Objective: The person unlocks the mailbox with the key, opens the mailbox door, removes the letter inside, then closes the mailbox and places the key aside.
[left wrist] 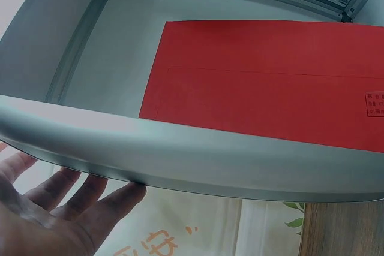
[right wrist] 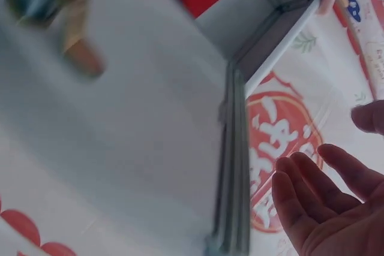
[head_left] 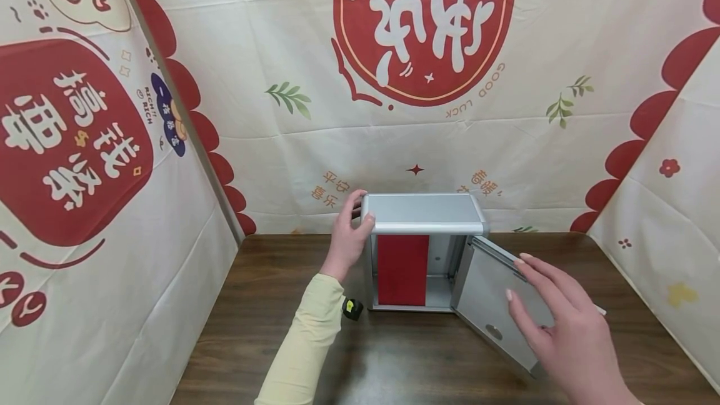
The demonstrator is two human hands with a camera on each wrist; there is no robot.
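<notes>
A silver metal box (head_left: 424, 211) stands on the table with its hinged door (head_left: 495, 292) swung out to the right. Inside it a red envelope (head_left: 402, 270) leans upright; small print shows on it in the left wrist view. My left hand (head_left: 350, 233) holds the box's upper left corner, thumb at the front edge. In the left wrist view, fingertips of the left hand (left wrist: 66, 208) lie along the outside of the box wall. My right hand (head_left: 568, 324) overlaps the door's upper edge in the head view. The right wrist view shows the right hand (right wrist: 336, 208) empty, fingers apart from the door.
A small black and yellow object (head_left: 352, 309) lies on the brown wooden table (head_left: 270, 305) beside the box's lower left corner. Printed white cloth (head_left: 281, 161) hangs close behind the box and along both sides. A white tip (head_left: 600, 309) shows behind the right hand.
</notes>
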